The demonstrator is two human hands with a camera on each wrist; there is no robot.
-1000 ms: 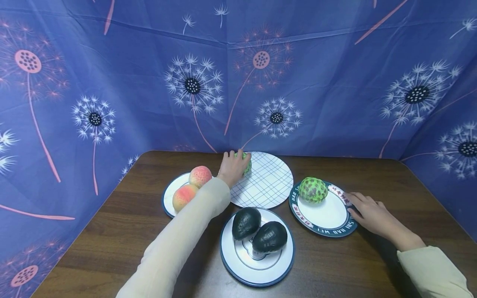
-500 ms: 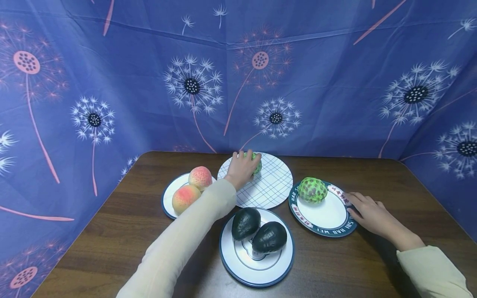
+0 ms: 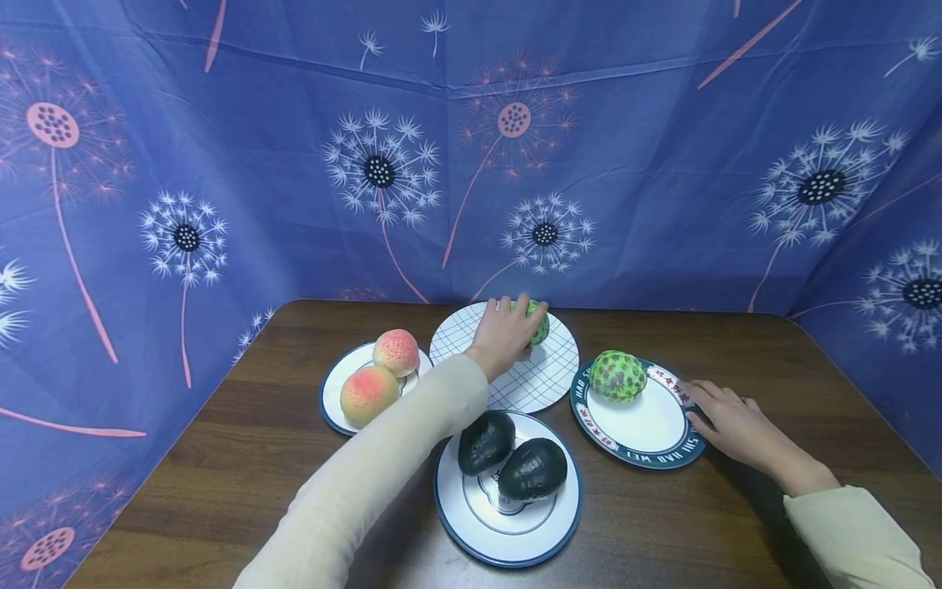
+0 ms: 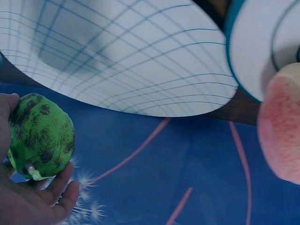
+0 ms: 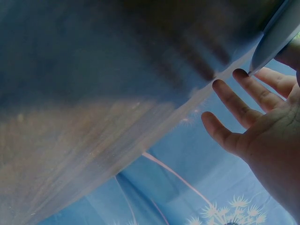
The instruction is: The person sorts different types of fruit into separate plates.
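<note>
My left hand (image 3: pixel 504 335) grips a green, lumpy custard apple (image 3: pixel 540 325) over the far part of a white plate with blue checked lines (image 3: pixel 540 380). In the left wrist view, curled fingers and thumb hold the custard apple (image 4: pixel 42 136) from the side, away from the plate's surface. My right hand (image 3: pixel 743 429) lies with relaxed fingers at the right rim of a dark-green-rimmed plate (image 3: pixel 651 429). A second custard apple (image 3: pixel 618 376) sits on that plate. In the right wrist view, the fingers of the right hand (image 5: pixel 262 112) are spread, one fingertip right at the rim.
Two peaches (image 3: pixel 368 395) lie on a blue-rimmed plate (image 3: pixel 333 405) at the left. Nearer, two dark avocados (image 3: pixel 533 469) rest on another blue-rimmed plate (image 3: pixel 508 546), partly behind the left sleeve. A blue dandelion-print cloth (image 3: pixel 633 164) hangs behind the wooden table (image 3: pixel 199 483).
My left hand has carried the custard apple rightward across the far part of the checked plate, uncovering more of the peaches' plate. My right hand has stayed at its rim.
</note>
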